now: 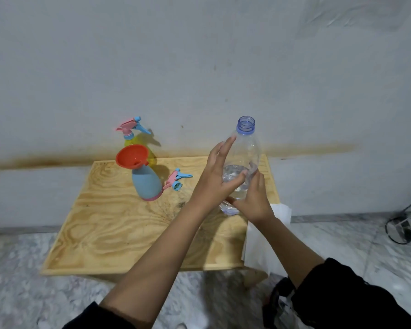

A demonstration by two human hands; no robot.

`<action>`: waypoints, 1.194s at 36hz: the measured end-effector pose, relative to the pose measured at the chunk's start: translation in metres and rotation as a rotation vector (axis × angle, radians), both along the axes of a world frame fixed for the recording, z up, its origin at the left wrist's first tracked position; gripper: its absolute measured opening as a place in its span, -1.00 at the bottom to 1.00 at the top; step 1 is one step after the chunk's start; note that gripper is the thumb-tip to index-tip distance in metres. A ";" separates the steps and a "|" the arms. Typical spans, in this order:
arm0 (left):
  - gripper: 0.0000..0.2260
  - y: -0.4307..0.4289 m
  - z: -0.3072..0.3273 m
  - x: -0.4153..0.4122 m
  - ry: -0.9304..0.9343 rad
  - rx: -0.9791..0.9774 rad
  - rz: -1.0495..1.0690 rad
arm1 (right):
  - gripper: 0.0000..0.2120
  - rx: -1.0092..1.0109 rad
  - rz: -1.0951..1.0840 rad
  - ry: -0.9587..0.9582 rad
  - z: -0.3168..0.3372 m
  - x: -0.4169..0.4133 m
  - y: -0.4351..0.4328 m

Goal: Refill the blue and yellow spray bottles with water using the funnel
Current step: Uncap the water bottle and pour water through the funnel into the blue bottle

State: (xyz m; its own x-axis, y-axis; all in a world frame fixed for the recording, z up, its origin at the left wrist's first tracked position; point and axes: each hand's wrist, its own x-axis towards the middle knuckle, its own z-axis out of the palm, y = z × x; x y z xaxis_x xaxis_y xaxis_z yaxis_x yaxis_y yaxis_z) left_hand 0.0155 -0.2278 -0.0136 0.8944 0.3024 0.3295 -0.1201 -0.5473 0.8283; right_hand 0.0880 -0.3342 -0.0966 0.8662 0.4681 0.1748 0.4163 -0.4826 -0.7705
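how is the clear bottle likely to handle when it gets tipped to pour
Probably light: the clear bottle looks less than half full. Its plastic walls look thin and may dent under the grip of the right hand, pushing water up. With the neck uncapped, water would likely run out as soon as it tilts far.

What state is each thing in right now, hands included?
blue spray bottle: upright, head off.
funnel: seated in its neck.
yellow spray bottle: upright, head on.
loose spray head: lying beside the blue spray bottle.
water bottle: upright, uncapped, partly full.
right hand: grips the water bottle.
left hand: fingers straight, touching it.
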 end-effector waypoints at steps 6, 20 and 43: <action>-0.29 -0.002 0.005 -0.006 0.004 -0.005 -0.005 | 0.06 0.012 0.008 0.032 0.002 -0.006 -0.003; -0.44 -0.004 -0.007 -0.016 0.022 0.042 0.138 | -0.50 -0.027 -0.046 0.028 -0.008 -0.030 -0.029; -0.41 0.195 -0.069 -0.106 0.594 0.419 0.569 | -0.39 -0.119 0.239 -0.136 0.050 -0.073 0.167</action>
State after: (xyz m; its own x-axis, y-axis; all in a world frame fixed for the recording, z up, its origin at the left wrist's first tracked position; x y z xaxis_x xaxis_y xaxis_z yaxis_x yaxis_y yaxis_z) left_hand -0.0907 -0.0329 -0.0823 0.7050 0.7077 0.0455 0.6401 -0.6626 0.3889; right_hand 0.0151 -0.1676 -0.0466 0.7012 0.6803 0.2133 0.6248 -0.4423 -0.6434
